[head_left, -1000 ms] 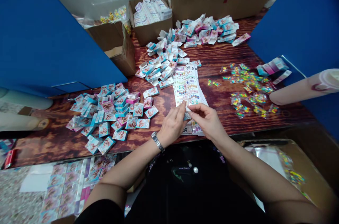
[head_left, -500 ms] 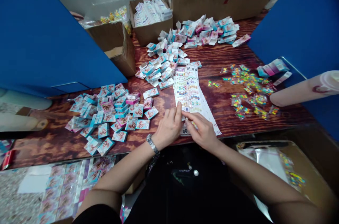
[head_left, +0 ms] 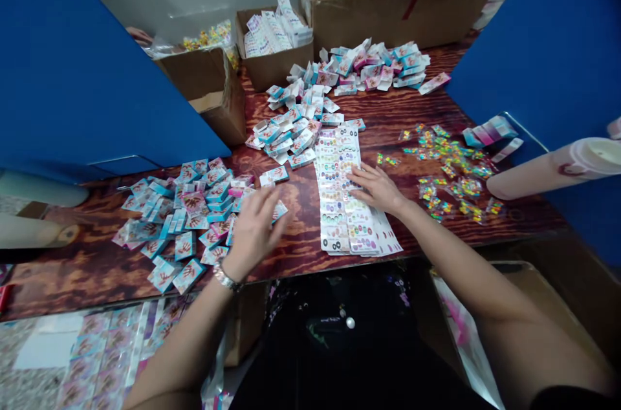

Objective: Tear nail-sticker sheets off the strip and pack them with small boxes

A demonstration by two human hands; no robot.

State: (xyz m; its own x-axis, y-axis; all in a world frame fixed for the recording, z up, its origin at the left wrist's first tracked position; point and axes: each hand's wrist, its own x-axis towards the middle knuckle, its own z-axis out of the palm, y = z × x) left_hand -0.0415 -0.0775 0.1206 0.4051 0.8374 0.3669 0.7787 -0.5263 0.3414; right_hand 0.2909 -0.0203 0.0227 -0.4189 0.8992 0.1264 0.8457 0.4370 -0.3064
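My left hand (head_left: 256,230) is above the right edge of a pile of small blue, pink and white printed boxes (head_left: 191,203). It is slightly blurred, its thumb apart from the fingers, and nothing shows in it. A metal watch is on that wrist. My right hand (head_left: 377,189) has its fingers stretched out over the right side of long white sticker sheets (head_left: 334,203) printed with small coloured pictures. The sheets overlap in front of my body, reaching the table's near edge.
Open small boxes (head_left: 363,67) lie heaped at the back, below a large cardboard box (head_left: 378,19). A smaller carton (head_left: 276,64) holds sticker strips. Clear packets of colourful pieces (head_left: 451,161) are scattered at right, near a pale cylinder (head_left: 543,171). Blue panels (head_left: 101,74) flank the table.
My hands were together over the sheets, fingers pinched. My left hand has moved left to the box pile. My right hand has moved forward and to the right, spreading its fingers.
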